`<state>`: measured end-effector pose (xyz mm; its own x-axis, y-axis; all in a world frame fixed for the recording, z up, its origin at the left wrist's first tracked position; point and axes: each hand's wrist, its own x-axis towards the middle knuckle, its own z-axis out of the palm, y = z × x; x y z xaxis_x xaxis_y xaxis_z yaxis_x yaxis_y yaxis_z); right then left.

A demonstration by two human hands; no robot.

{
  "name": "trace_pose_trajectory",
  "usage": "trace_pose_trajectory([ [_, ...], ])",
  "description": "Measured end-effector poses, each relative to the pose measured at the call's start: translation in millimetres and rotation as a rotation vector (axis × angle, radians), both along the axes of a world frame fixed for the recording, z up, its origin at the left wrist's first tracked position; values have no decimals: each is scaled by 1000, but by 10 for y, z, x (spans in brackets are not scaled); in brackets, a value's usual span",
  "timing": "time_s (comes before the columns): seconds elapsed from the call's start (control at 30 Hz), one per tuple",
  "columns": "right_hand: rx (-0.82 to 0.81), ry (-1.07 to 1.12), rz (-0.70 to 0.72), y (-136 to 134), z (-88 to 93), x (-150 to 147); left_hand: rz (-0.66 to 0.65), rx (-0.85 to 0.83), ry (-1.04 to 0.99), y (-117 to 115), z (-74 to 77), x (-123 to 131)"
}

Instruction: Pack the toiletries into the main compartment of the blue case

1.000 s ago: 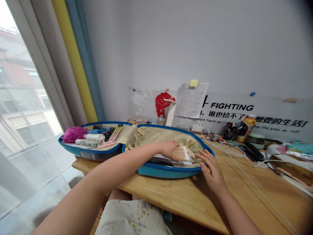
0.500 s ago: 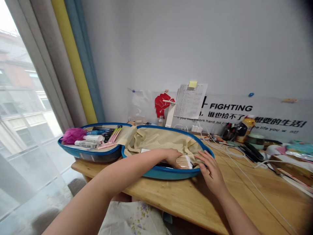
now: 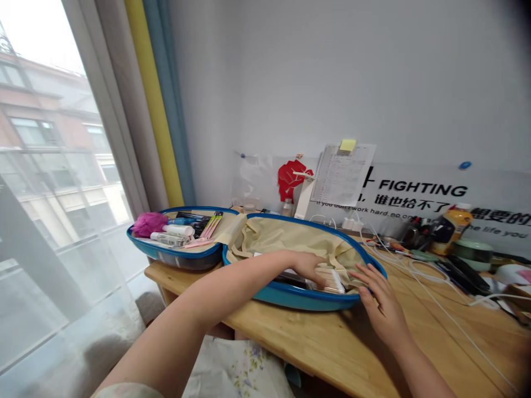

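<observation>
A small blue suitcase (image 3: 307, 304) with a beige lining lies spread wide on the wooden desk. Inside its right half, my left hand (image 3: 309, 266) has its fingers closed on a pack of cotton swabs (image 3: 332, 281), low by the near wall. My left fingertips are partly hidden. At the right end of the same half, my right hand (image 3: 381, 296) rests against the rim, fingers spread and holding nothing. A dark item and a white edge lie under my left forearm, mostly covered.
The suitcase's left half holds a purple bath puff (image 3: 150, 225), a white tube (image 3: 178, 230), a clear bottle (image 3: 169, 239) and pink-green packs (image 3: 213, 225). White cables (image 3: 418, 268), a yellow-capped bottle (image 3: 452, 226) and a green jar (image 3: 473, 254) stand right. Curtains (image 3: 166, 110) hang left.
The view has swung left, so everything sits further right in the picture. My left hand stays at the cotton swabs and my right hand stays at the suitcase's rim.
</observation>
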<state>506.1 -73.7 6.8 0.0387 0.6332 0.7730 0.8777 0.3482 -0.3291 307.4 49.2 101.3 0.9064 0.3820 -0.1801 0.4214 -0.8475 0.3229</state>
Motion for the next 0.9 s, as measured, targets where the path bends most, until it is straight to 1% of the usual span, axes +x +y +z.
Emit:
trace_pose_trajectory([
  [0.07,5,-5,-2,8,-15,10,37,-3,-100,38,102,-123],
  [0.13,9,-18,0,10,-20,18,107,21,-234,122,212,-331],
  [0.2,14,-33,6,9,-16,20,258,121,-331,261,309,-637],
  [0.23,17,-38,7,8,-11,19,367,206,-350,347,347,-827],
  [0.27,20,-42,7,7,-5,17,520,314,-319,441,378,-1039],
  [0.3,21,-46,7,6,1,15,614,353,-284,538,400,-1271],
  [0.37,17,-52,7,3,9,12,739,411,-228,725,417,-1774],
  [0.47,4,-54,-4,-1,9,17,892,492,-67,937,379,-2529],
  [0.5,-3,-56,-8,-2,6,20,916,501,9,984,351,-2755],
  [0.57,-9,-62,-10,-1,-2,28,922,498,156,1052,281,-3133],
  [0.6,-6,-65,-10,0,-5,31,918,492,221,1078,243,-3278],
  [0.67,10,-67,-13,2,-6,34,892,475,326,1127,173,-3477],
  [0.77,21,-78,-13,1,2,31,829,453,427,1212,106,-3587],
  [0.9,17,-78,-7,-3,7,24,744,451,497,1310,98,-3562],
])
